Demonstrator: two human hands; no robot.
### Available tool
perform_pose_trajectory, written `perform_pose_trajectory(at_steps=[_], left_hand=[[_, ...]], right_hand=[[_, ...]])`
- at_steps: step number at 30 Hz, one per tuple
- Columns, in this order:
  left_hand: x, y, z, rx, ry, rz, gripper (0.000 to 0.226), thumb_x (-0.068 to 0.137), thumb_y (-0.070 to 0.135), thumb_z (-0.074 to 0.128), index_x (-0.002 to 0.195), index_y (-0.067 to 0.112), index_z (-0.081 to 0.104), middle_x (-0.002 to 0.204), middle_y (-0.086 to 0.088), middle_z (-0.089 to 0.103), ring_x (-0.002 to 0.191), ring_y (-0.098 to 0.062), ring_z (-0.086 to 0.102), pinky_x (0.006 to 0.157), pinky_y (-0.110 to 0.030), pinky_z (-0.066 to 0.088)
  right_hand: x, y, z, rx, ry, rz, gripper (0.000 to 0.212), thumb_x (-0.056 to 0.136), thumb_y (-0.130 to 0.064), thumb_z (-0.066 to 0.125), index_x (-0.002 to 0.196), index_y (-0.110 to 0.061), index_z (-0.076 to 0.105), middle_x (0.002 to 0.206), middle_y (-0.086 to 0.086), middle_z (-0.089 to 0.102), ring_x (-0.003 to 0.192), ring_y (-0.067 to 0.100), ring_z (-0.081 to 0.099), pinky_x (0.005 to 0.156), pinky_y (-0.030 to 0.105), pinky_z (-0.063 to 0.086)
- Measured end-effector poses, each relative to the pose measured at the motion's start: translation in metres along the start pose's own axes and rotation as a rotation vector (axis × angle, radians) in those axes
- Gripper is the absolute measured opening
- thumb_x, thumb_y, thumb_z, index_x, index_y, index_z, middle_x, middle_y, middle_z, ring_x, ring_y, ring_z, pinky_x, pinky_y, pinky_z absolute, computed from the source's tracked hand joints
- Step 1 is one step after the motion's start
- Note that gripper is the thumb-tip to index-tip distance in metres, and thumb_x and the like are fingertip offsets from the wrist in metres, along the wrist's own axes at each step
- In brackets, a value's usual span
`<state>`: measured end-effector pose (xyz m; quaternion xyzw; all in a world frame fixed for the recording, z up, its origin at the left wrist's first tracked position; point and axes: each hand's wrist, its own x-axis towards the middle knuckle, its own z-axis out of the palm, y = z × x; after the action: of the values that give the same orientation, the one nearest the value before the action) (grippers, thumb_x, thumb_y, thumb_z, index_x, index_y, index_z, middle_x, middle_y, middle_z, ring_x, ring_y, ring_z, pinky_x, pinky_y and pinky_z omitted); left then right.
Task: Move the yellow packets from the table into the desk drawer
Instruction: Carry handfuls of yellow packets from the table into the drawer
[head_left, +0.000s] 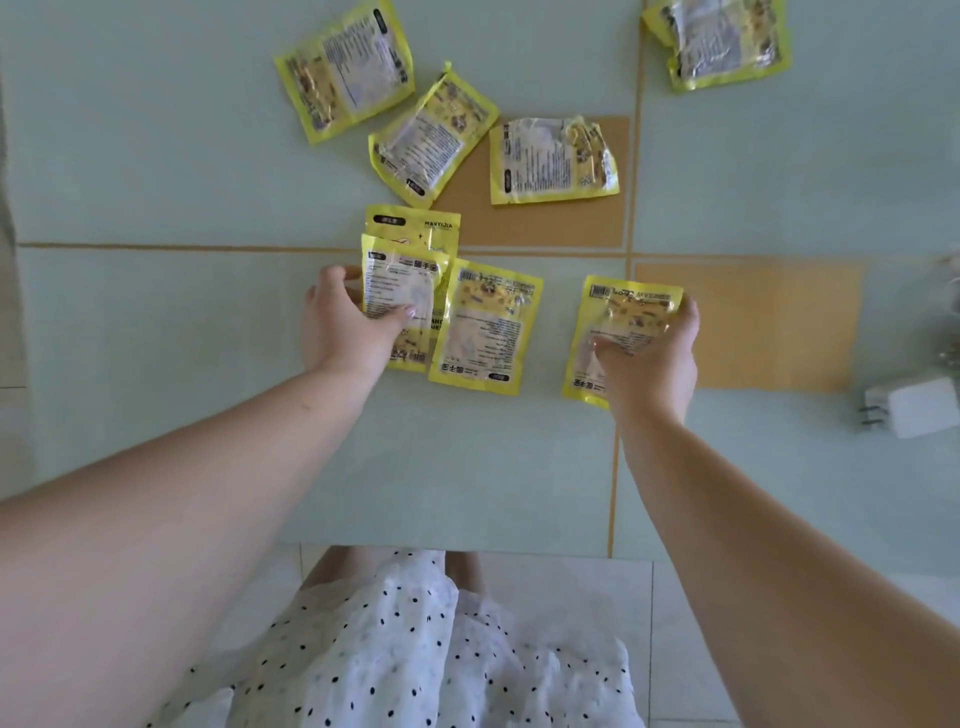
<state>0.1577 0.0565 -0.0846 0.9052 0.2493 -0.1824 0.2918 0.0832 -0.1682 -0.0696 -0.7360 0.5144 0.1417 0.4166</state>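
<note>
Left hand (348, 317) and right hand (649, 353) each grip 1 packet (400, 286)

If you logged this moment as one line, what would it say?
left hand: grips stacked packet | right hand: grips single packet | other packets: on table | drawer: not visible

Packets (485, 326) lie spread across the table (156, 208), a charger (914, 408) at its right edge
</note>
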Motion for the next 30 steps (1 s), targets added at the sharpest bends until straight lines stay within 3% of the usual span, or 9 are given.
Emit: perform_pose_trajectory(at_steps=[3,7,9,13,15,17,21,25,30], left_hand=[[0.004,-0.004,-0.008,-0.043,0.006,0.011,0.047,0.072,0.024,0.078,0.109,0.009,0.054,0.104,0.0,0.057,0.091,-0.02,0.055,0.085,-0.038,0.049],[0.009,-0.008,-0.026,-0.04,0.02,0.01,0.034,0.073,0.026,0.076,0.091,0.007,0.055,0.09,-0.005,0.056,0.08,-0.024,0.052,0.078,-0.045,0.049],[0.013,-0.006,-0.032,-0.088,0.003,0.009,0.031,0.074,0.028,0.075,0.086,0.006,0.055,0.087,-0.01,0.06,0.077,-0.025,0.053,0.077,-0.045,0.049],[0.02,0.013,-0.033,-0.27,-0.099,-0.03,0.019,0.079,0.021,0.072,0.09,0.017,0.057,0.09,-0.002,0.064,0.083,-0.022,0.06,0.08,-0.034,0.049],[0.023,0.019,-0.026,-0.3,-0.125,-0.054,0.018,0.079,0.022,0.072,0.088,0.016,0.058,0.089,-0.003,0.065,0.081,-0.024,0.062,0.079,-0.036,0.051],[0.023,0.021,-0.016,-0.316,-0.126,-0.1,0.021,0.077,0.025,0.073,0.088,0.013,0.059,0.09,-0.006,0.067,0.079,-0.026,0.062,0.077,-0.039,0.052],[0.02,0.021,-0.003,-0.301,-0.124,-0.169,0.041,0.073,0.033,0.074,0.085,0.0,0.053,0.081,-0.01,0.059,0.069,-0.025,0.049,0.066,-0.035,0.042],[0.018,0.023,-0.003,-0.321,-0.151,-0.193,0.057,0.062,0.045,0.069,0.089,-0.002,0.05,0.079,-0.012,0.055,0.067,-0.022,0.044,0.063,-0.035,0.039],[0.016,0.027,-0.009,-0.349,-0.196,-0.192,0.057,0.063,0.045,0.069,0.096,0.0,0.055,0.088,-0.016,0.064,0.07,-0.019,0.049,0.065,-0.034,0.042]], right_hand=[[-0.009,-0.009,0.006,0.143,-0.037,0.053,0.039,0.077,-0.027,0.076,0.109,-0.02,0.054,0.1,-0.005,0.063,0.101,0.021,0.064,0.081,0.034,0.053],[-0.031,-0.022,0.025,0.19,-0.167,0.005,0.012,0.079,-0.029,0.074,0.084,-0.028,0.063,0.081,-0.01,0.068,0.082,0.017,0.068,0.075,0.032,0.057],[-0.043,-0.026,0.038,0.193,-0.212,0.011,0.015,0.077,-0.031,0.075,0.088,-0.025,0.066,0.088,-0.006,0.068,0.083,0.017,0.067,0.073,0.03,0.056],[-0.055,-0.032,0.069,0.081,-0.126,-0.103,0.04,0.072,-0.037,0.077,0.107,-0.02,0.069,0.123,-0.003,0.053,0.115,0.024,0.053,0.098,0.038,0.047],[-0.058,-0.035,0.077,-0.006,-0.07,-0.133,0.043,0.075,-0.036,0.076,0.112,-0.016,0.068,0.134,0.001,0.047,0.126,0.025,0.041,0.107,0.028,0.033],[-0.06,-0.036,0.083,-0.059,-0.025,-0.136,0.043,0.077,-0.034,0.075,0.114,-0.014,0.067,0.141,0.003,0.041,0.131,0.024,0.033,0.096,0.014,0.022],[-0.057,-0.035,0.09,-0.105,-0.02,-0.126,0.037,0.08,-0.033,0.072,0.113,-0.017,0.066,0.135,0.001,0.04,0.123,0.022,0.037,0.071,0.009,0.019],[-0.053,-0.039,0.091,-0.066,-0.076,-0.075,0.028,0.083,-0.028,0.069,0.108,-0.018,0.063,0.111,-0.004,0.042,0.088,0.017,0.053,0.073,0.02,0.035],[-0.048,-0.046,0.09,-0.073,-0.123,-0.063,0.023,0.083,-0.031,0.068,0.102,-0.021,0.061,0.099,-0.002,0.067,0.094,0.022,0.062,0.083,0.033,0.049]])
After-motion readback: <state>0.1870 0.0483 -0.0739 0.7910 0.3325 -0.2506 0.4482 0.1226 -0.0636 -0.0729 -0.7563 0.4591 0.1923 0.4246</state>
